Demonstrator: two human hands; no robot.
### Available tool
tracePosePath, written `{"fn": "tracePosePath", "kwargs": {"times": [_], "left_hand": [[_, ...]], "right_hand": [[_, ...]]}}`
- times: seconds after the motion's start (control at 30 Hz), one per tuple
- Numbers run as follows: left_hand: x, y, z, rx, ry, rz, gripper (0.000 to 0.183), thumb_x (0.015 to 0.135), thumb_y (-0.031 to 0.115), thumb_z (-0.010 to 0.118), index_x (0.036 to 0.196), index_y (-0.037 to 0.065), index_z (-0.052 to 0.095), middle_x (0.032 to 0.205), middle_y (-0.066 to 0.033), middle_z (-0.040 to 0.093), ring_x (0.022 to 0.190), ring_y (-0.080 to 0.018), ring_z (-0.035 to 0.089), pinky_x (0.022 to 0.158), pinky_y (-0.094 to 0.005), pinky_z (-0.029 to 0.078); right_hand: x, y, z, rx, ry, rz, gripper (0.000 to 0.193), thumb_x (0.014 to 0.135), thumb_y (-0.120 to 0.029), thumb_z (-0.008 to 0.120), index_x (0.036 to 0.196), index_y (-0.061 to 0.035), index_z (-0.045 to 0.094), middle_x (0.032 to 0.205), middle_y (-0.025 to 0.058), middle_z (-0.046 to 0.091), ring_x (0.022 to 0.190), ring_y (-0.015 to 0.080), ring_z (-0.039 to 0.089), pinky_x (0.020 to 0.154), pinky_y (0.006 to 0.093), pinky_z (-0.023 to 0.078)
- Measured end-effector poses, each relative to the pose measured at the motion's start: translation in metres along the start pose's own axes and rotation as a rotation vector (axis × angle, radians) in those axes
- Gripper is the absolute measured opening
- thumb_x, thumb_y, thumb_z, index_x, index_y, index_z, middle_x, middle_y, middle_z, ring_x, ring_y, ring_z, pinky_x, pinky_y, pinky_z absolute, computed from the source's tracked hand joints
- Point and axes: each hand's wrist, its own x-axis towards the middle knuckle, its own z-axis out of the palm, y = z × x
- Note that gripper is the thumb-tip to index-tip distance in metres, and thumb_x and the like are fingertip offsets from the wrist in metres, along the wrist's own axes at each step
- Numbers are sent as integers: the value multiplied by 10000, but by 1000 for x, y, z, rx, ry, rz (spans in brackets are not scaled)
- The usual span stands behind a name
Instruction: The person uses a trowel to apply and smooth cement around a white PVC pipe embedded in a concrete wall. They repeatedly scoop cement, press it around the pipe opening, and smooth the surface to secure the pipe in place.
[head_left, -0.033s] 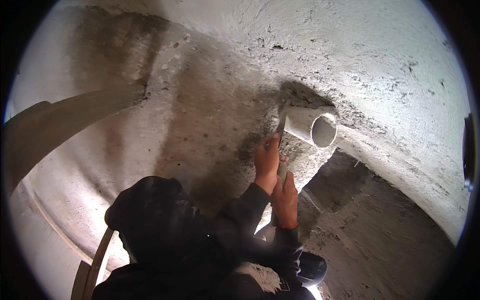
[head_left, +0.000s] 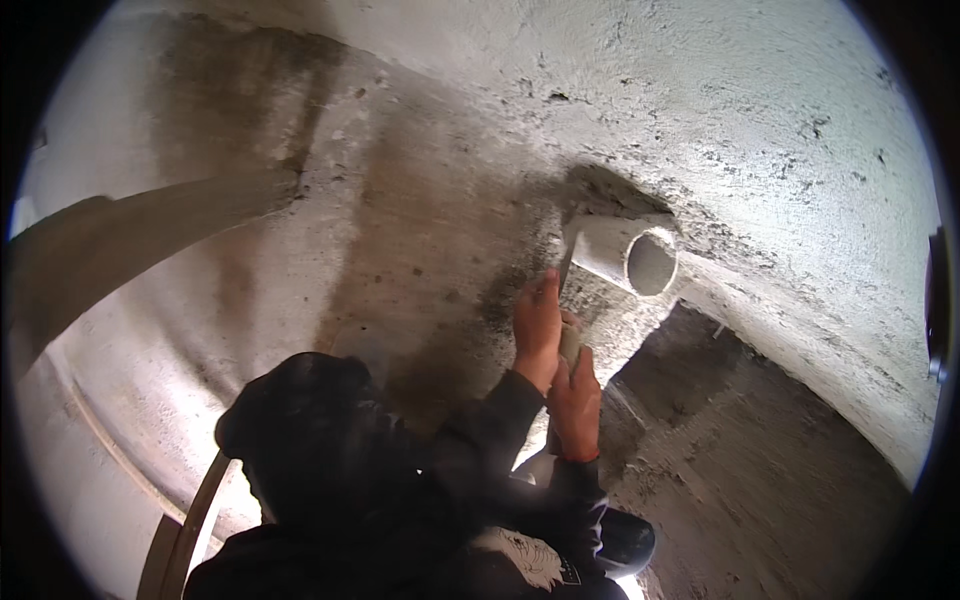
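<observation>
Beside a pale cylindrical pipe (head_left: pixel 603 247), a co-worker's hands (head_left: pixel 538 328) hold a blade (head_left: pixel 568 258)

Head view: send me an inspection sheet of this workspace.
Surface: rough, stained wall, pitted in places.
Job's things: white pipe juts from the wall, open end visible; narrow-bladed tool beside it, contact unclear.
Clutter: brown strips, lower left.
Grip: left hand and right hand both closed on the tool, left nearer the pipe.
Cables: nothing certain; pale curved strip at far left is unclear.
Surroundings: dark hollow above the pipe; broad curved beam-like piece at left.
</observation>
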Motion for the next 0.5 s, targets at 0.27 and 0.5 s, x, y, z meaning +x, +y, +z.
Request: {"fn": "tracePosePath", "kwargs": {"times": [0.27, 0.5], "left_hand": [[-47, -46, 11, 201, 96, 303, 655, 1048, 558, 574, 1193, -78, 628, 1041, -144, 670, 867, -224, 639, 764, -367, 538], [-131, -52, 18, 78, -217, 213, 342, 1026, 328, 698, 1059, -6, 634, 822, -9, 671, 712, -84, 605, 622, -291, 482]], "right_hand": [[-57, 11, -49, -49, 121, -287, 471, 940, -40, 644, 1384, -20, 490, 1161, 274, 687, 1070, 432, 699, 866, 492, 532], [-62, 60, -105, -34, -59, -604, 611, 971, -69, 659, 1526, -6, 409, 1368, 287, 613, 1253, 422, 631, 1039, 455, 496]]}}
